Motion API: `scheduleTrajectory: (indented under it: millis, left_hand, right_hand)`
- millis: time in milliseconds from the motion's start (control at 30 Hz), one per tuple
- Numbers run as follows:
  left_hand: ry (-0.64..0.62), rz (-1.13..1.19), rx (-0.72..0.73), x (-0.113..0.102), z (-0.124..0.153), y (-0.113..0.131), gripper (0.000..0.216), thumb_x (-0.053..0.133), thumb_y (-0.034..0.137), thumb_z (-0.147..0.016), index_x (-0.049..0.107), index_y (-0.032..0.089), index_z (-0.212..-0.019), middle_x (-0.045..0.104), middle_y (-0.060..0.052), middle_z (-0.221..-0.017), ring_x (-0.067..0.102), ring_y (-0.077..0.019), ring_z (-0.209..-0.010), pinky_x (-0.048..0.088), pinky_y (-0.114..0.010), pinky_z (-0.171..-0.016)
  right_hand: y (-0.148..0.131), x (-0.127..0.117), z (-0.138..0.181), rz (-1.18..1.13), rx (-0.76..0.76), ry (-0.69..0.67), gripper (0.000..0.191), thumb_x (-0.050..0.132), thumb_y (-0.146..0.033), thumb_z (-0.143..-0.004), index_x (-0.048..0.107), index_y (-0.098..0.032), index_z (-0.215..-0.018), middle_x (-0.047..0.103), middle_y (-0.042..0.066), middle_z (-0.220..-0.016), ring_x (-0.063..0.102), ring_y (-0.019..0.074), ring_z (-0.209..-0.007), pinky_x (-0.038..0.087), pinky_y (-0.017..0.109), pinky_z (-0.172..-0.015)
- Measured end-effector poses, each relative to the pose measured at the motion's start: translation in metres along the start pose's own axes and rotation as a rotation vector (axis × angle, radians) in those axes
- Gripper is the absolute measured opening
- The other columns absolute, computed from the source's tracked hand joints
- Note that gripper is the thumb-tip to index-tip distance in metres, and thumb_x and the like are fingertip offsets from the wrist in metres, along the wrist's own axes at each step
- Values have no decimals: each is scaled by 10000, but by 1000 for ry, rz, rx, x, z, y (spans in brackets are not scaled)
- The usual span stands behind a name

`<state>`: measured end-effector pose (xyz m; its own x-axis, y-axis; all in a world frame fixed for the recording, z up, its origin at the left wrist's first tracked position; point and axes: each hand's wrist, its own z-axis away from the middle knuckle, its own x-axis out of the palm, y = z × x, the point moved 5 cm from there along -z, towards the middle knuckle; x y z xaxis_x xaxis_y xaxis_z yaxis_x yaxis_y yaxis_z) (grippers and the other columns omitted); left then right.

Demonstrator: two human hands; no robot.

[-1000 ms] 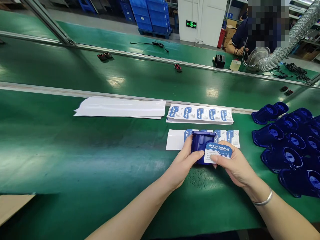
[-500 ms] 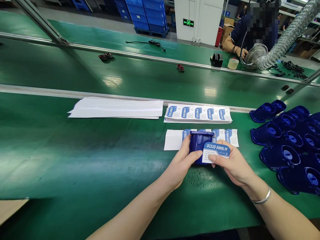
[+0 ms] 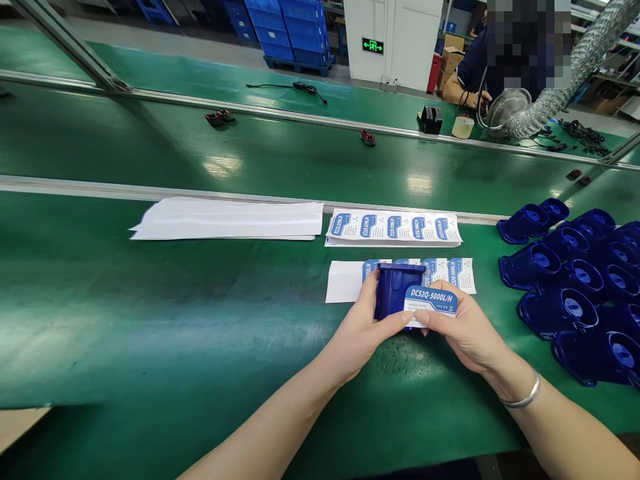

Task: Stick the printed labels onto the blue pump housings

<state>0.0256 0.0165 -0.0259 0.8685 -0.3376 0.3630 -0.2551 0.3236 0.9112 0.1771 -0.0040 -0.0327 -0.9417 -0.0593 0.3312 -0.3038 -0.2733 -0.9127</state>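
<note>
My left hand (image 3: 361, 330) grips a dark blue plastic housing (image 3: 395, 288) from its left side, thumb across the front. My right hand (image 3: 465, 330) pinches a blue-and-white label (image 3: 431, 300) reading DC52Q-5000L/H and holds it against the housing's face. Both hands hover just above the green bench. Right behind the housing lies a partly used label sheet (image 3: 453, 272), some of it hidden by the housing.
A full label sheet stack (image 3: 395, 227) and blank white backing sheets (image 3: 227, 219) lie further back. Several blue housings (image 3: 570, 280) are piled at the right. Beyond runs a green conveyor (image 3: 280, 153); a person (image 3: 500, 60) works at the far side by a silver hose.
The label has shifted slightly left and lower onto the housing's face, and my left thumb now meets my right fingers at its edge. The view drifted a little.
</note>
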Motion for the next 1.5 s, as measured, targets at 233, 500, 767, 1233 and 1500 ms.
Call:
scheduleTrajectory:
  millis: [233, 500, 767, 1233, 1500]
  left_hand:
    - [2, 12, 1, 1, 1, 2, 825, 766, 335, -839, 325, 261, -1534, 464, -85, -1546, 415, -323, -1432, 397, -414, -1163]
    - [22, 26, 4, 1, 1, 1, 823, 778, 343, -821, 354, 268, -1522, 470, -88, -1540, 397, -337, -1445, 379, -441, -1180]
    - [26, 35, -2, 0, 1, 0, 837, 794, 336, -805, 356, 267, -1515, 485, -92, -1522, 414, -350, -1429, 399, -451, -1162]
    - [-43, -36, 16, 2, -3, -3, 758, 805, 335, -800, 413, 282, -1447, 469, -73, -1542, 397, -322, -1448, 396, -441, -1162]
    - [-83, 21, 15, 5, -2, 2, 724, 810, 315, -791, 430, 262, -1404, 564, -88, -1431, 486, -329, -1375, 420, -477, -1140]
  right_hand:
    - [1, -1, 0, 10, -8, 1, 314, 900, -328, -721, 652, -199, -865, 625, -21, -764, 534, 121, -682, 470, 249, -631]
    - [0, -1, 0, -4, -6, 7, 320, 903, -325, -714, 639, -204, -848, 613, -23, -750, 529, 120, -670, 453, 248, -629]
    - [0, 0, 0, 17, -15, -11, 311, 881, -345, -748, 644, -213, -901, 629, -15, -797, 547, 129, -696, 466, 253, -646]
    - [-45, -1, 24, 830, -566, 249, 156, 712, -346, -893, 655, -244, -789, 616, -7, -652, 497, 147, -554, 387, 298, -575]
    - [-47, 3, 33, 787, -705, 201, 96, 709, -251, -895, 654, -258, -816, 658, 25, -712, 598, 198, -654, 449, 342, -654]
